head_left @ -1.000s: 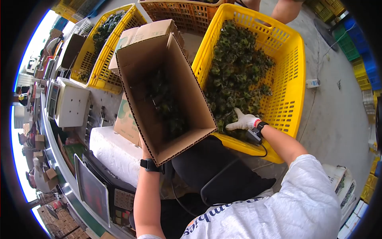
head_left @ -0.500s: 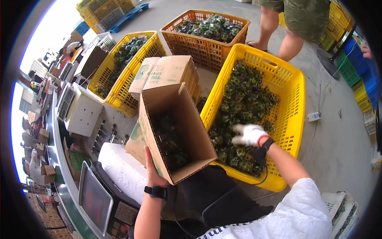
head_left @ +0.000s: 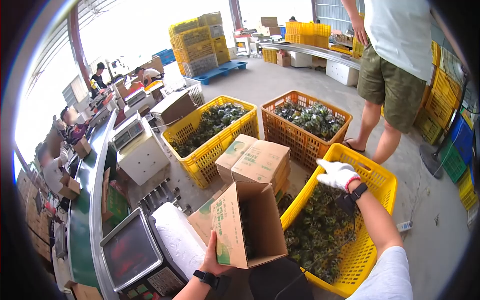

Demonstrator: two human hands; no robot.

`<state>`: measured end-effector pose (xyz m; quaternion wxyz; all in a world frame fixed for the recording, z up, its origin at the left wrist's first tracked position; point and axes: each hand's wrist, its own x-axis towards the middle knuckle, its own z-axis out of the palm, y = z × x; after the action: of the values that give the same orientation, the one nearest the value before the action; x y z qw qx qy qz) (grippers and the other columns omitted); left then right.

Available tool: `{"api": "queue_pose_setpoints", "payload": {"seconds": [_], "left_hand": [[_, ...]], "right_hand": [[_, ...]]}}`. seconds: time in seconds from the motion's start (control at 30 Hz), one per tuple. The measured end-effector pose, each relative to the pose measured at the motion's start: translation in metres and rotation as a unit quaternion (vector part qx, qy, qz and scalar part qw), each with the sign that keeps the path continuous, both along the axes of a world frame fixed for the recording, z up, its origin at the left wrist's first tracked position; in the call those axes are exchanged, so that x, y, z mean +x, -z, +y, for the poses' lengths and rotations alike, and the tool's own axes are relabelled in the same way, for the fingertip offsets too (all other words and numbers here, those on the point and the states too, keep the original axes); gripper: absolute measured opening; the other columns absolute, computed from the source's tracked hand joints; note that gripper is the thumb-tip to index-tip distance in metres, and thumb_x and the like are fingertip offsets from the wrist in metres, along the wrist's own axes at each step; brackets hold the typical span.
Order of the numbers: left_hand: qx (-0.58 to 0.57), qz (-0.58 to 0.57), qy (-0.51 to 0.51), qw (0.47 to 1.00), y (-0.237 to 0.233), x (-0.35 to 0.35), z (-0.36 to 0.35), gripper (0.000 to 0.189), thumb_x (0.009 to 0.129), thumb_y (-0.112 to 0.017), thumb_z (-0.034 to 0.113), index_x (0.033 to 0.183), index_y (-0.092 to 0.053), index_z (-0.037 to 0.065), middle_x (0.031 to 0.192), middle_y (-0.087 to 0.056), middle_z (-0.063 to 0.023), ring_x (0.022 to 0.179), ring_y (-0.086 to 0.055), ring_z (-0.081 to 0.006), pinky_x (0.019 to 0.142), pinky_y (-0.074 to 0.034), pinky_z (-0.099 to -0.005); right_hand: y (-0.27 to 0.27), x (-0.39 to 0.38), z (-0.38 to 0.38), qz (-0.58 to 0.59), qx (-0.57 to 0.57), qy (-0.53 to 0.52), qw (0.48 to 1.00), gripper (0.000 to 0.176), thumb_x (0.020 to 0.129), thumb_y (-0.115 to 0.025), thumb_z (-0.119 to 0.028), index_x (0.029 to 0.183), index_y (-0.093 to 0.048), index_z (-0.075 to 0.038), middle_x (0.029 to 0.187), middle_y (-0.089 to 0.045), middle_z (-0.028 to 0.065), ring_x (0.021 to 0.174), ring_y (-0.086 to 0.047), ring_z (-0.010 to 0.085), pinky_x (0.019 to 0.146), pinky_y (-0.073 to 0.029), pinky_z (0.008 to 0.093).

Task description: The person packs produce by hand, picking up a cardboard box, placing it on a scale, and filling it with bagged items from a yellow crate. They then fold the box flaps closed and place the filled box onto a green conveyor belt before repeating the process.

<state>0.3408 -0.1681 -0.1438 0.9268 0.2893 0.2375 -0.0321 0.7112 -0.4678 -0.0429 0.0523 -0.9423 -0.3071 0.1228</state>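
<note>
Box [head_left: 235, 227] lowered; view lifts to concrete floor [head_left: 280, 85], stacked crates [head_left: 197, 42], perhaps conveyor [head_left: 310, 50].

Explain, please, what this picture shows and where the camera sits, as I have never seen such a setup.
There is no machine: a person wears a camera on the head, looking down at their own hands. The left hand holds an open box from below. The gloved right hand hovers open above a yellow crate of dark green produce. Behind stand an orange crate, a second yellow crate and stacked flat boxes. A screen sits lower left; another person stands top right.
</note>
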Motion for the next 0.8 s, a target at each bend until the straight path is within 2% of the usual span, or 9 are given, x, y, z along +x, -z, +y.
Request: {"api": "queue_pose_setpoints", "payload": {"seconds": [0.17, 0.3, 0.4, 0.47, 0.5, 0.6, 0.67, 0.73, 0.8], "left_hand": [[-0.066, -0.016, -0.017, 0.998, 0.017, -0.013, 0.004, 0.076, 0.092, -0.05, 0.075, 0.139, -0.059, 0.016, 0.133, -0.066, -0.008, 0.119, -0.063, -0.029, 0.098, -0.05, -0.0538], [-0.023, -0.029, 0.024, 0.999, 0.016, -0.028, 0.004, 0.096, 0.087, -0.047, 0.082, 0.158, -0.034, 0.019, 0.159, -0.039, -0.0152, 0.143, -0.039, -0.046, 0.114, -0.03, -0.0694], [-0.03, -0.039, 0.018, 0.999, -0.002, -0.032, -0.006, 0.097, 0.087, -0.049, 0.082, 0.158, -0.032, 0.018, 0.159, -0.039, -0.0155, 0.143, -0.038, -0.0459, 0.113, -0.03, -0.0713], [-0.05, -0.046, 0.003, 0.998, -0.008, -0.03, -0.003, 0.094, 0.088, -0.05, 0.081, 0.155, -0.038, 0.017, 0.155, -0.045, -0.0142, 0.14, -0.043, -0.0428, 0.111, -0.034, -0.071], [-0.08, -0.062, 0.006, 0.995, -0.005, -0.031, -0.001, 0.096, 0.087, -0.051, 0.081, 0.157, -0.035, 0.017, 0.157, -0.042, -0.014, 0.143, -0.039, -0.0435, 0.112, -0.031, -0.0728], [-0.113, -0.091, 0.003, 0.989, -0.001, -0.029, 0.002, 0.096, 0.087, -0.051, 0.08, 0.157, -0.035, 0.017, 0.158, -0.04, -0.0136, 0.144, -0.037, -0.0444, 0.112, -0.028, -0.0746], [-0.129, -0.088, -0.004, 0.988, -0.004, -0.034, 0.001, 0.094, 0.087, -0.051, 0.079, 0.156, -0.037, 0.017, 0.157, -0.042, -0.0134, 0.143, -0.039, -0.0446, 0.112, -0.028, -0.0747], [-0.037, -0.055, -0.011, 0.998, -0.008, -0.036, 0.001, 0.106, 0.082, -0.054, 0.084, 0.159, -0.03, 0.016, 0.16, -0.036, -0.0197, 0.142, -0.037, -0.051, 0.113, -0.031, -0.0709], [-0.051, -0.036, -0.019, 0.998, 0.02, -0.042, 0.012, 0.102, 0.084, -0.052, 0.083, 0.158, -0.034, 0.015, 0.158, -0.04, -0.0189, 0.14, -0.041, -0.0486, 0.109, -0.035, -0.0711]], "right_hand": [[-0.143, 0.008, 0.132, -0.157, 0.132, -0.09, 0.975, 0.073, 0.098, -0.054, -0.037, 0.161, -0.024, -0.018, 0.134, -0.063, 0.023, 0.115, -0.064, 0.0424, 0.101, -0.05, 0.0474], [-0.234, -0.011, 0.222, -0.155, 0.097, -0.132, 0.974, 0.073, 0.1, -0.052, -0.032, 0.164, -0.018, -0.021, 0.14, -0.059, 0.0224, 0.111, -0.066, 0.0377, 0.101, -0.05, 0.0443], [-0.278, -0.019, 0.27, -0.115, 0.158, -0.08, 0.977, 0.067, 0.105, -0.038, -0.05, 0.161, -0.026, -0.016, 0.147, -0.052, 0.023, 0.124, -0.059, 0.0376, 0.11, -0.041, 0.0477], [-0.282, -0.003, 0.307, -0.135, 0.282, -0.019, 0.95, 0.072, 0.104, -0.021, -0.062, 0.141, -0.057, -0.011, 0.147, -0.055, 0.0146, 0.135, -0.053, 0.0369, 0.112, -0.04, 0.0484], [-0.288, 0.001, 0.32, -0.139, 0.291, 0.014, 0.946, 0.063, 0.106, -0.024, -0.054, 0.144, -0.055, -0.013, 0.147, -0.055, 0.0138, 0.133, -0.054, 0.0364, 0.11, -0.043, 0.0488], [-0.291, -0.028, 0.28, -0.199, 0.157, -0.102, 0.962, 0.062, 0.103, -0.048, -0.037, 0.16, -0.03, -0.022, 0.151, -0.051, 0.0126, 0.132, -0.055, 0.0346, 0.108, -0.046, 0.0466], [-0.245, -0.022, 0.268, -0.305, 0.008, -0.197, 0.932, 0.051, 0.097, -0.053, -0.033, 0.146, -0.054, -0.017, 0.138, -0.063, 0.0136, 0.113, -0.067, 0.0337, 0.096, -0.053, 0.0448], [-0.201, -0.066, 0.197, -0.224, -0.087, -0.238, 0.941, 0.041, 0.091, -0.056, -0.039, 0.114, -0.074, -0.01, 0.108, -0.074, 0.0143, 0.101, -0.07, 0.0327, 0.091, -0.054, 0.0438], [-0.131, -0.073, 0.12, -0.091, -0.14, -0.262, 0.95, 0.047, 0.091, -0.054, -0.048, 0.113, -0.075, -0.012, 0.102, -0.075, 0.0138, 0.095, -0.071, 0.0338, 0.087, -0.055, 0.0431]]}}
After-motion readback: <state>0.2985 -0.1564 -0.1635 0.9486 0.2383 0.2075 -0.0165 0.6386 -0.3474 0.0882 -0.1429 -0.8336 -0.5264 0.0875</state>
